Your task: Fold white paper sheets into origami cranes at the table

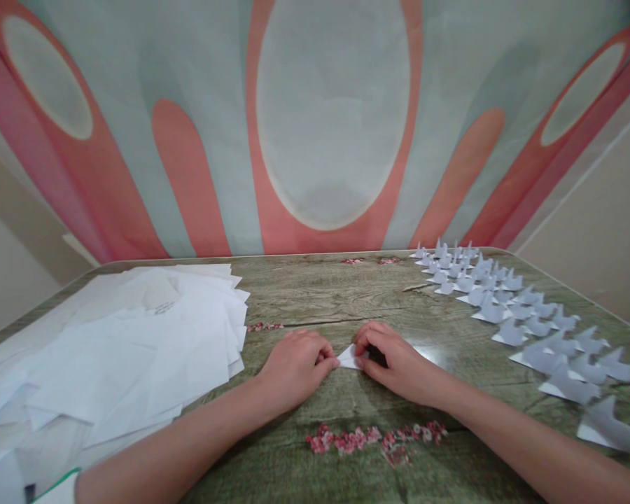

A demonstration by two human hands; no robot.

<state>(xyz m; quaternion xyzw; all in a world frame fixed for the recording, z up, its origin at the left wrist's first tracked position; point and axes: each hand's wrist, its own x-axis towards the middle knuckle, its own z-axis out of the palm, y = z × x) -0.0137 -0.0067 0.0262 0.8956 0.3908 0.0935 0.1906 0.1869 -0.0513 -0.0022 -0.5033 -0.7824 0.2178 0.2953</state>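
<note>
A small folded piece of white paper sits low over the middle of the table, between my two hands. My left hand pinches its left corner between thumb and forefinger. On the other side, my right hand grips the right part of the paper with thumb and fingers, covering some of it. How the paper is folded underneath my fingers is hidden.
Loose white paper sheets lie in a wide overlapping pile on the left. Rows of folded white paper birds stand along the right side. The wood-patterned table has printed pink flowers, and a patterned backdrop rises behind its far edge.
</note>
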